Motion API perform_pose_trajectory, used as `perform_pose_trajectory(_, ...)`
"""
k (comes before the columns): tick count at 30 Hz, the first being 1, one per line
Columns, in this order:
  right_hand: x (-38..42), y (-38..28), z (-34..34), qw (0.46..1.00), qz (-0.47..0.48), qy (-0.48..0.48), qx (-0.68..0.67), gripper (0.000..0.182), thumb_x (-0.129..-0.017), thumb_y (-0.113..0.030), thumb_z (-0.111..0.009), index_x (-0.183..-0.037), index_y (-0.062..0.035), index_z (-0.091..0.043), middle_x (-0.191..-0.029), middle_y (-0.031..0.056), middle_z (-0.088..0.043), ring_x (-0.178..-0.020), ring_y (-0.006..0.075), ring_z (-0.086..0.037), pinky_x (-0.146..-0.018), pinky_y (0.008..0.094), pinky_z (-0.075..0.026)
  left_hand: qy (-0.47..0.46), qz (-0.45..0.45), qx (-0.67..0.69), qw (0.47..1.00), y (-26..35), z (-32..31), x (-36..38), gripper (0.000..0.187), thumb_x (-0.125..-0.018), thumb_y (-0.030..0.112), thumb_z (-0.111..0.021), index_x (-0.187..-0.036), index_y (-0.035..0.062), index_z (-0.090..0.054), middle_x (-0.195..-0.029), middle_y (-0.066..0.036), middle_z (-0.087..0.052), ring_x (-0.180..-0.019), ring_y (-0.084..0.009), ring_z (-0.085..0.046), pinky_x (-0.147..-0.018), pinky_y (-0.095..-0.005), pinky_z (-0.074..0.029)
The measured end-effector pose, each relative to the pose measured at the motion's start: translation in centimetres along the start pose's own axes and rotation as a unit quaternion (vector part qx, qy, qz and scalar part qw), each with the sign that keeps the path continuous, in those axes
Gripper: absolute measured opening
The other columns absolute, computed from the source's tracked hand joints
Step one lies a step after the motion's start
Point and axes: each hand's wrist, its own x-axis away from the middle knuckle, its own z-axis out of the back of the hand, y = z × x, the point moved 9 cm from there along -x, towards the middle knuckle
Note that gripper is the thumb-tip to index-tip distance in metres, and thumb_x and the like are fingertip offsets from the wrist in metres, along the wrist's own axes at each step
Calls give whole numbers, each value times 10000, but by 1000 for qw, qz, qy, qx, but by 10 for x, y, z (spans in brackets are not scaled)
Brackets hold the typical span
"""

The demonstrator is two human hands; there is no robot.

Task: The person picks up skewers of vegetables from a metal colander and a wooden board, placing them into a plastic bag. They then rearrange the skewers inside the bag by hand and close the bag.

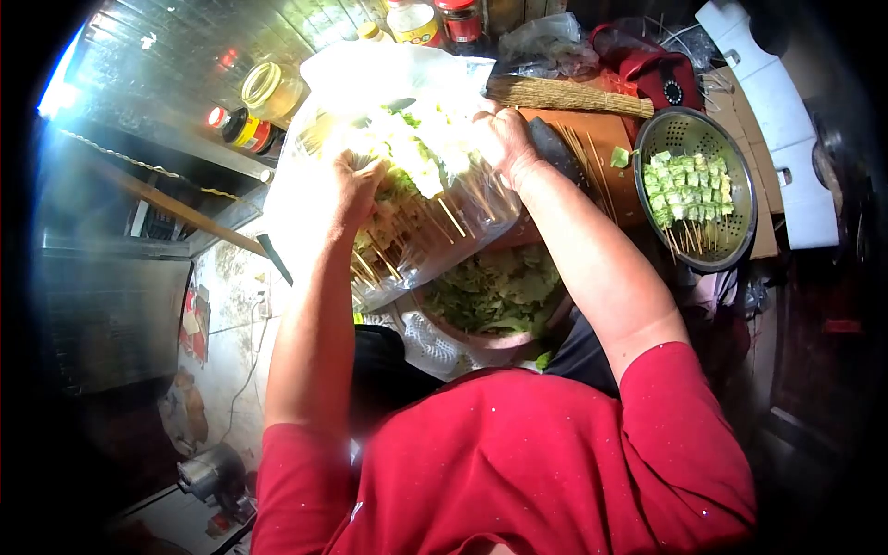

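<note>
Clamping the bag point(495, 208) over the far edge of the basin point(495, 340), the hands stand apart: left hand point(359, 182) on the bag's left part, right hand point(507, 143) on its right edge. Beyond the basin lies the board point(609, 134), the colander point(684, 132) at its right edge. Skewers point(421, 171) lie in the bag and the colander. Sticks point(583, 159) and a leaf point(620, 157) rest on the board.
</note>
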Motion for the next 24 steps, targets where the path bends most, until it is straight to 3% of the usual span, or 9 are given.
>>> perform_pose_trajectory(6, 9, -15, -7, 994, -8, -79, -81, 323, -842, -246, -513, -1073, -57, -638, -937, 58, -644, -867, 145, -568, -803, 298, -450, 9, -6, 57, 998, 8, 4, 20, 253, -787, 162, -682, -884, -8, -522, -692, -78, -580, -412, -136, -525, -315, -261, -405)
perform_pose_trajectory(9, 13, -17, -7, 984, -41, -103, -139, 319, -867, -248, -510, -1072, -34, -630, -969, 64, -639, -886, 139, -558, -819, 290, -439, 28, -4, 123, 992, 2, 7, 27, 220, -789, 198, -679, -868, 36, -552, -693, -59, -579, -447, -103, -492, -381, -241, -385)
perform_pose_trajectory(11, 14, -28, -7, 962, -58, -139, -229, 324, -896, -258, -508, -1066, -8, -624, -977, 76, -631, -885, 137, -554, -821, 290, -435, 52, -76, 183, 979, 12, 12, 30, 191, -803, 184, -670, -880, 30, -586, -695, -56, -597, -468, -98, -519, -430, -233, -416)
perform_pose_trajectory(15, 16, -32, -9, 965, -58, -152, -204, 332, -904, -266, -524, -1085, -2, -613, -1006, 74, -621, -886, 134, -555, -818, 289, -441, 122, -105, 65, 985, 42, 33, 57, 158, -806, 185, -666, -867, 39, -663, -657, -12, -619, -514, -75, -569, -523, -208, -453)
perform_pose_trajectory(19, 5, -5, -15, 969, -72, -174, -160, 339, -898, -263, -532, -1104, -4, -607, -1023, 71, -618, -900, 133, -558, -821, 281, -444, 109, -130, 108, 980, 39, 33, 57, 154, -808, 179, -666, -869, 38, -657, -632, -11, -606, -513, -71, -565, -520, -210, -449)
perform_pose_trajectory(21, 10, -15, -17, 970, -46, -172, -163, 340, -894, -259, -529, -1122, -19, -605, -1036, 67, -620, -915, 130, -561, -824, 278, -448, 42, -94, 143, 984, 31, 20, 55, 203, -855, 171, -637, -971, 49, -523, -720, 6, -541, -526, -53, -460, -488, -198, -407)
perform_pose_trajectory(24, 9, -6, -23, 957, -63, -202, -200, 337, -892, -249, -519, -1140, -37, -604, -1054, 58, -621, -939, 128, -558, -845, 284, -443, 36, -112, 195, 974, 20, 15, 52, 229, -852, 173, -647, -991, 48, -515, -765, 5, -562, -576, -49, -482, -511, -195, -414)
